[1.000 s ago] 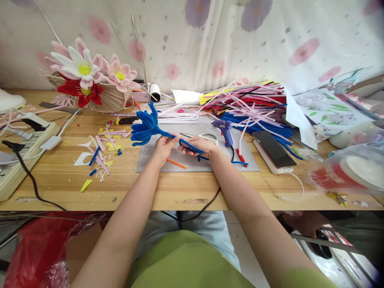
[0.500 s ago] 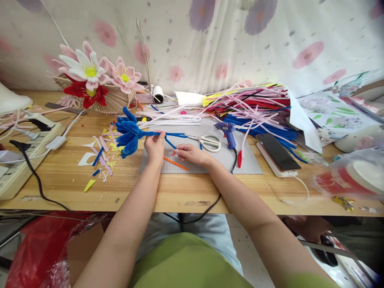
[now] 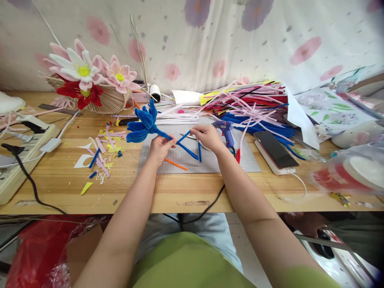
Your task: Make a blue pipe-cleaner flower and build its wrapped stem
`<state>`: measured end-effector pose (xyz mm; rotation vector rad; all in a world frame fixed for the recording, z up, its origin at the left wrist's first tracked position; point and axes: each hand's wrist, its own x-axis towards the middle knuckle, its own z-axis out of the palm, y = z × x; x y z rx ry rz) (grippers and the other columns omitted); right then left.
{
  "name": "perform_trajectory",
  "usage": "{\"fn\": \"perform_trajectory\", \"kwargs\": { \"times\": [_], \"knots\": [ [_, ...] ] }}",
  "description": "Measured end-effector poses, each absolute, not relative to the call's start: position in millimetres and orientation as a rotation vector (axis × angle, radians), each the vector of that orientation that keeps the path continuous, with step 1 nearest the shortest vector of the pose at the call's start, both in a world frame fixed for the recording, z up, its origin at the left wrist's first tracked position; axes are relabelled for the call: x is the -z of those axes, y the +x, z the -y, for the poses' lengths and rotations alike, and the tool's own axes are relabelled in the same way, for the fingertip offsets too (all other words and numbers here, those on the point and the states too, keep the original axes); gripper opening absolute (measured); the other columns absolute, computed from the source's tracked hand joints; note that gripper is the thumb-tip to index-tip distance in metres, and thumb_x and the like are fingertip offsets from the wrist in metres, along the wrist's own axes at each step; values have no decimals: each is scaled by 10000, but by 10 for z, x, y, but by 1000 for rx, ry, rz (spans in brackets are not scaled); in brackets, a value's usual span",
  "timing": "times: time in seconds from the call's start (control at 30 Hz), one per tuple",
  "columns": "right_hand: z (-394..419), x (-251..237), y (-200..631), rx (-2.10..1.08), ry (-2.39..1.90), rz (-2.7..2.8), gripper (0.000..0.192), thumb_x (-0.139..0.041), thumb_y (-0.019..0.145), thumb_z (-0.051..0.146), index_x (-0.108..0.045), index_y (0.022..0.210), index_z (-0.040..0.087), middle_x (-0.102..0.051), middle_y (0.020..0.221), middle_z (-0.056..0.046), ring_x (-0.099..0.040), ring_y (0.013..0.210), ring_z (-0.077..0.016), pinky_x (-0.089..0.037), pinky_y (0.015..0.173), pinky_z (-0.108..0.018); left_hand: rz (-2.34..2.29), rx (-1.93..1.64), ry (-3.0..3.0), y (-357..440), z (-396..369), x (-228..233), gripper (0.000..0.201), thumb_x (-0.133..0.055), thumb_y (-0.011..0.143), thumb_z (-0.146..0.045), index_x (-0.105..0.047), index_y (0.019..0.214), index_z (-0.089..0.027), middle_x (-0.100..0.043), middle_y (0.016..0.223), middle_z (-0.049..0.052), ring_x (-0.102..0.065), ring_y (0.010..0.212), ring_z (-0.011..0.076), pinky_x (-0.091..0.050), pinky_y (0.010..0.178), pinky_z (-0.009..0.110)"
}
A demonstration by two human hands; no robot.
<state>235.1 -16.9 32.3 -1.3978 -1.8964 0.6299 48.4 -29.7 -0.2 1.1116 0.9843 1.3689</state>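
Head view, only one. Both forearms bare, reaching forward over desk edge (image 3: 168,198), converging above grey mat (image 3: 210,160).

Left hand (image 3: 160,146): palm turned up and inward, wrist slightly cocked, fingers curled shut and pinched on stem of blue flower (image 3: 141,124). Flower head just up and left of the fingertips, looped petals fanned out, lifted clear of the desk. Stem runs down-right into the pinch.

Right hand (image 3: 207,136): knuckles up, wrist bent left, thumb and forefinger pinched together on end of blue wire (image 3: 183,137). Wire slants from that pinch down-left to the left-hand fingertips. Other fingers curled under; cannot tell if touching anything.

Second blue strand (image 3: 189,151) leaves the left-hand pinch, slants down-right onto mat below right fingers. Short blue piece (image 3: 200,152) just beside its end.

Orange wire (image 3: 175,164) flat on mat, just below left hand, not touched.

Glue gun (image 3: 225,130) just right of right knuckles, near but apart. Scissors partly hidden behind right hand. Phone (image 3: 274,149) further right, well apart. Wire pile (image 3: 252,108) beyond right hand, up and right. Scraps (image 3: 99,154) left of left hand. Flower basket (image 3: 90,86) far up-left of flower head.
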Motion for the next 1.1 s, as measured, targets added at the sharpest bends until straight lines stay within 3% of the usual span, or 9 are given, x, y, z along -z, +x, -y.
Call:
{"fn": "perform_trajectory", "kwargs": {
  "times": [0.13,0.33,0.57,0.7,0.9,1.1],
  "knots": [
    [140,-218,2269,-899,-1375,2019,361,-415,797,410,-648,726,144,-511,526,21,-428,510,-87,-311,552,-218,-915,-1365,994,473,321,-29,317,-782,475,-327,-604,668,-150,-591,630,-16,-565,567,96,-469,539,230],
    [158,-145,2250,-954,-1307,2039,375,-408,805,447,-600,699,143,-520,572,17,-434,541,-87,-307,554,-212,-917,-1443,858,473,305,-45,351,-780,469,-352,-600,707,-168,-596,667,-18,-600,611,101,-486,533,213],
    [279,-55,2099,-711,-1354,2080,349,-351,865,394,-610,794,172,-576,627,13,-498,608,-97,-338,630,-209,-927,-1494,787,451,249,-35,396,-780,474,-373,-553,733,-177,-603,712,-14,-607,705,117,-490,626,249],
    [383,-77,1947,-557,-1308,2321,300,-354,872,321,-612,779,199,-629,747,-4,-531,702,-106,-326,661,-208,-940,-1598,787,462,212,10,332,-767,508,-317,-538,708,-181,-584,683,-36,-582,655,83,-472,674,240],
    [504,-168,1813,-547,-1105,2512,293,-361,871,319,-575,732,176,-576,663,-5,-457,602,-94,-290,595,-205,-1077,-1781,979,458,139,110,224,-734,529,-220,-554,650,-165,-571,599,-36,-537,586,73,-437,629,210],
    [563,-288,1779,-585,-944,2475,320,-346,874,326,-536,678,159,-498,619,10,-398,574,-84,-284,584,-208,-1232,-1737,1198,431,157,198,156,-694,593,-243,-580,668,-167,-595,620,-14,-545,585,96,-431,608,225]
  ]
}}
